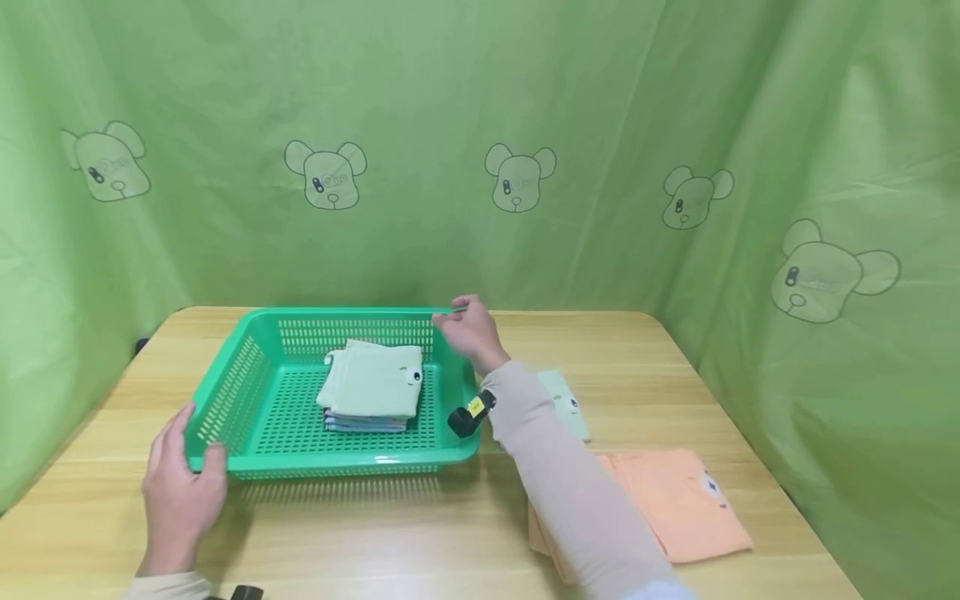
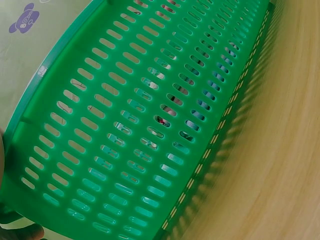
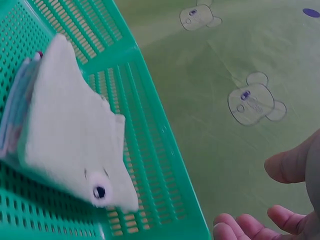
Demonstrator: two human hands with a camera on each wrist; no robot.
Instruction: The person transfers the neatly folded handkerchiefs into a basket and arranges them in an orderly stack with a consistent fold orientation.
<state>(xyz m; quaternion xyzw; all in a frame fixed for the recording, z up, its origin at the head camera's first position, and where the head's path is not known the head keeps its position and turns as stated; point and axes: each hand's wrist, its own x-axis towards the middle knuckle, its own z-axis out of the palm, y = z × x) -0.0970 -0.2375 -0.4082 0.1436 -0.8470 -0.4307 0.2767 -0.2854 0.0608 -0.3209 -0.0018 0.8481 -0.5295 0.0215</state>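
Observation:
A green plastic basket (image 1: pixel 352 461) with slotted walls stands on the wooden table. Inside it lies a stack of folded cloths, topped by a pale green towel (image 1: pixel 378 383) with an eye design. My left hand (image 1: pixel 183 487) grips the basket's near left corner, thumb at the front rim and fingers along the left side. Over the far right corner is my right hand (image 1: pixel 472 333), its thumb and fingers spread apart with nothing between them. In the right wrist view these fingers (image 3: pixel 282 220) sit beside the basket wall, apart from it.
Right of the basket a folded pale green towel (image 1: pixel 566 404) lies partly behind my right forearm. Nearer me is a folded orange cloth (image 1: pixel 682 504), also partly covered by that arm. A green curtain (image 1: pixel 427 242) with bear heads surrounds the table (image 1: pixel 360 542).

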